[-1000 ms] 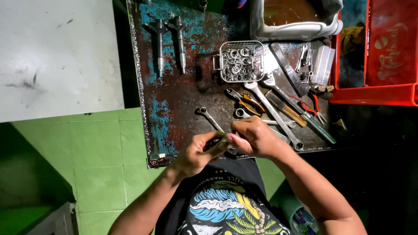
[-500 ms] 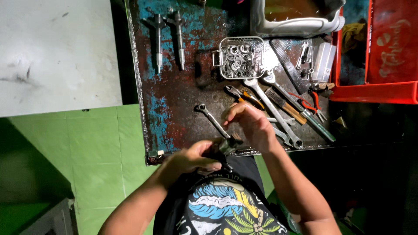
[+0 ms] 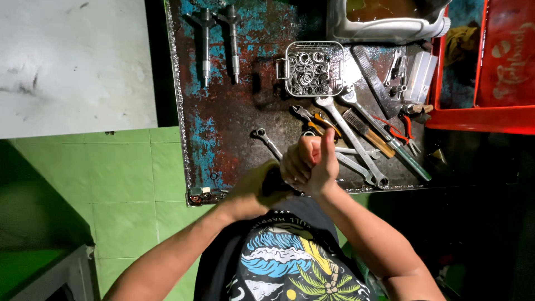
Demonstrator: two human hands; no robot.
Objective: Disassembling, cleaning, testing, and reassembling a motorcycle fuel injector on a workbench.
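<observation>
Dark part [image 3: 274, 181] clamped in both hands' fingers [image 3: 304, 161], over rusty blue-flecked bench [image 3: 223, 122]; green tiled floor [image 3: 128, 178].

wrenches [image 3: 356, 139] crowd right, bench left [image 3: 223, 122] open

Whatever the left hand [image 3: 253, 187] and right hand [image 3: 309, 161] clasp between them is hidden; only a dark sliver shows. The right fist covers the lower end of the slim steel combination wrench [image 3: 267, 142]. The white plastic tub of brownish liquid [image 3: 390, 25] and the red plastic crate [image 3: 490, 83] are cut off by the frame's edge. The small metal rings in the wire basket [image 3: 309, 69] are too tiny to tell apart.
</observation>
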